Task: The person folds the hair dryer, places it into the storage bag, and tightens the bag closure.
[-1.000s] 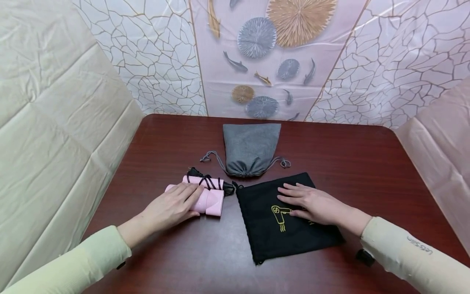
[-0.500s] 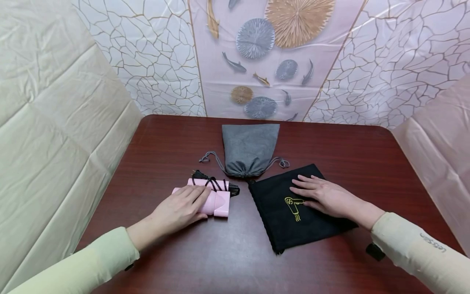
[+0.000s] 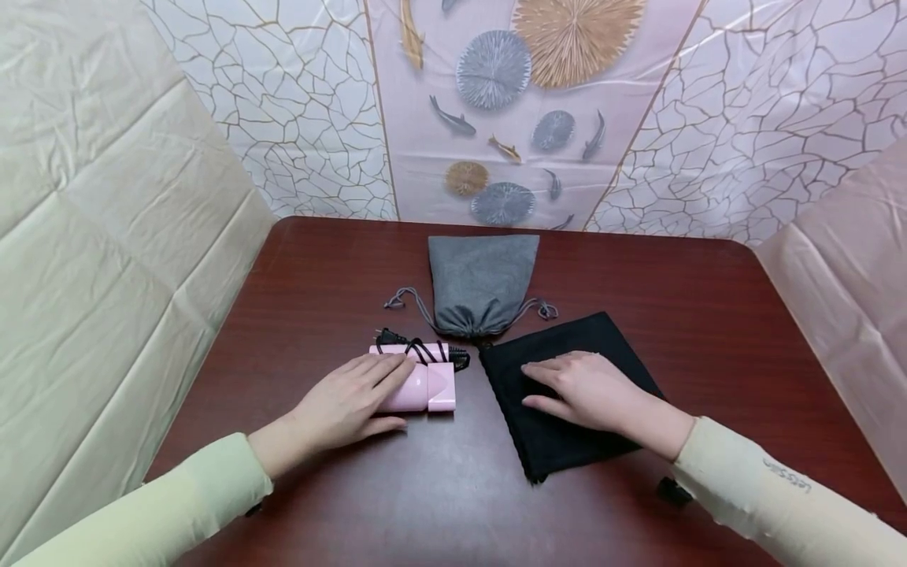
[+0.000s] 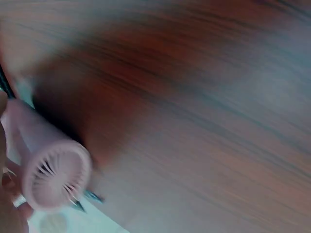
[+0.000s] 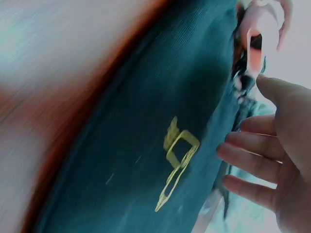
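Note:
A folded pink hair dryer (image 3: 409, 394) lies on the table at centre left, its flat nozzle (image 3: 442, 386) pointing right. Black cord (image 3: 423, 350) is wound round its handle. My left hand (image 3: 347, 402) rests over the dryer with fingers extended, the thumb spread on the near side. Its round rear grille (image 4: 56, 177) shows in the left wrist view. To the right lies a flat black drawstring bag (image 3: 567, 335). My right hand (image 3: 584, 390) hovers over its middle, fingers stretched toward the left. Yellow hair-dryer embroidery (image 5: 180, 155) on the bag shows in the right wrist view.
A grey drawstring bag (image 3: 483, 279) lies farther back, its cords (image 3: 542, 307) spread to both sides and its gathered mouth near the black bag's corner. The dark red wooden table (image 3: 673, 291) ends at a patterned cloth backdrop (image 3: 305, 110).
The dryer and my left hand have shifted right, and the left thumb has spread off the dryer. The black bag moved right and back; my right hand then came off it and moved left.

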Motion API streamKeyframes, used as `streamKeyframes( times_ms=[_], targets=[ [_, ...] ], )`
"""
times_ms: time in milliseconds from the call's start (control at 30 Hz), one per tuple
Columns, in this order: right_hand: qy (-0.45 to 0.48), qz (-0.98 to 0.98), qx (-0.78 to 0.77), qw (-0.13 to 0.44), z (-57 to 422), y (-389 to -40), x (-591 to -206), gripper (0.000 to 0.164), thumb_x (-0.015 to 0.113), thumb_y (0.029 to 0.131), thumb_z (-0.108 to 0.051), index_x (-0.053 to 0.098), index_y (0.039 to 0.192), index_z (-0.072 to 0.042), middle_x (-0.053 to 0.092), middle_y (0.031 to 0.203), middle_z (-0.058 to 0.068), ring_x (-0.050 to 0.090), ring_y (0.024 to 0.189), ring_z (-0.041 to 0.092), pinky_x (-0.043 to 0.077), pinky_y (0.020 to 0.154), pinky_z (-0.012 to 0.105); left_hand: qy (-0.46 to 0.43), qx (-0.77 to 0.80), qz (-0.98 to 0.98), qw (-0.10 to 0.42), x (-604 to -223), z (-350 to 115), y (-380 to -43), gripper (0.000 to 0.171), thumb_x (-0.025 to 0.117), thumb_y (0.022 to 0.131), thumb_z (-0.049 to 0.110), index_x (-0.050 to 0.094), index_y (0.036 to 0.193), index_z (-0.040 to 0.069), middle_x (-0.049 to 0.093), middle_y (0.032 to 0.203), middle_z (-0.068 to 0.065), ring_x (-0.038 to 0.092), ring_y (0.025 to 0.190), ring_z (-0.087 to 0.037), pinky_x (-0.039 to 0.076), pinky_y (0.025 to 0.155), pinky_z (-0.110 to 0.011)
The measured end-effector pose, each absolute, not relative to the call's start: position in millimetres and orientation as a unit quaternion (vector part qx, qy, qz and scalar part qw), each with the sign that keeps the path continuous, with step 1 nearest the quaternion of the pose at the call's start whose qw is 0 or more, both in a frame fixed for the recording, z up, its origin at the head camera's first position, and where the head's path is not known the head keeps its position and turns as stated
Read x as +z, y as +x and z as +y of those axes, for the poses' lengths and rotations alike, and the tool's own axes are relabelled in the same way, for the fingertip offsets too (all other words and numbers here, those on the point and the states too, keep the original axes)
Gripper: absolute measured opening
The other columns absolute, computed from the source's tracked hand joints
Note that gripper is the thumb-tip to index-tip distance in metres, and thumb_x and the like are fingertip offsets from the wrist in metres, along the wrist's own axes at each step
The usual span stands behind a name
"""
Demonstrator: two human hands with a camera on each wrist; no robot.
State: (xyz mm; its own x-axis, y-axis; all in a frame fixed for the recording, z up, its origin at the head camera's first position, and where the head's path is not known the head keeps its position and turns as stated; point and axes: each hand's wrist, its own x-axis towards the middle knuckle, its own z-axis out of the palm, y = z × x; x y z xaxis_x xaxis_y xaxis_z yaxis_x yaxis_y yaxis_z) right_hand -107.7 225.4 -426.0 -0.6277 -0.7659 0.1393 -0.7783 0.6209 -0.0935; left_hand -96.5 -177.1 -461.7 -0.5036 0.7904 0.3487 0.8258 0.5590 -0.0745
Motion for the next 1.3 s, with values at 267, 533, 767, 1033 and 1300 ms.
streamKeyframes(
  times_ms=[267, 533, 767, 1033, 1300],
  targets=[
    [0.435, -0.898, 0.057, 0.032, 192.3, -106.4, -428.8, 0.041, 0.073, 0.099, -0.046, 0.077, 0.107, -0.007, 0.081, 0.098, 0.004, 0.077, 0.081, 0.02, 0.062, 0.072, 0.044, -0.536, -0.061, -0.826, 0.162, -466.5, -224.0, -110.6, 0.094, 0.091, 0.082, 0.046, 0.052, 0.155, 0.002, 0.057, 0.153, -0.021, 0.058, 0.14, -0.034, 0.049, 0.114, -0.053],
    [0.442, -0.896, -0.033, 0.031, 180.2, -101.2, -438.9, 0.053, 0.076, 0.094, -0.055, 0.075, 0.11, -0.004, 0.08, 0.099, 0.008, 0.075, 0.079, 0.023, 0.059, 0.068, 0.042, -0.558, -0.055, -0.81, 0.175, -474.8, -230.0, -114.5, 0.095, 0.092, 0.081, 0.04, 0.05, 0.155, -0.002, 0.057, 0.154, -0.022, 0.058, 0.14, -0.035, 0.05, 0.113, -0.051],
    [0.462, -0.885, -0.052, 0.008, 184.2, -102.2, -438.9, 0.055, 0.079, 0.095, -0.045, 0.074, 0.125, 0.0, 0.078, 0.12, 0.015, 0.077, 0.1, 0.026, 0.062, 0.086, 0.042, -0.558, -0.067, -0.807, 0.18, -478.9, -222.1, -113.6, 0.093, 0.092, 0.082, 0.037, 0.05, 0.155, -0.002, 0.057, 0.153, -0.022, 0.058, 0.14, -0.033, 0.05, 0.113, -0.05],
    [0.502, -0.865, 0.003, -0.015, 202.5, -108.8, -430.8, 0.024, 0.081, 0.093, -0.016, 0.074, 0.115, -0.009, 0.078, 0.097, 0.001, 0.074, 0.08, 0.019, 0.061, 0.071, 0.039, -0.556, -0.073, -0.802, 0.205, -479.8, -211.5, -110.0, 0.085, 0.091, 0.084, 0.031, 0.053, 0.152, -0.002, 0.063, 0.144, -0.019, 0.065, 0.13, -0.031, 0.055, 0.107, -0.044],
    [0.44, -0.885, 0.141, -0.051, 228.7, -115.7, -426.0, 0.031, 0.071, 0.102, -0.012, 0.076, 0.132, -0.007, 0.08, 0.119, 0.008, 0.077, 0.091, 0.011, 0.064, 0.078, 0.036, -0.582, -0.087, -0.77, 0.245, -473.0, -202.8, -102.9, 0.055, 0.057, 0.108, 0.031, 0.057, 0.148, -0.007, 0.065, 0.141, -0.022, 0.067, 0.126, -0.033, 0.057, 0.105, -0.044]
  ],
)
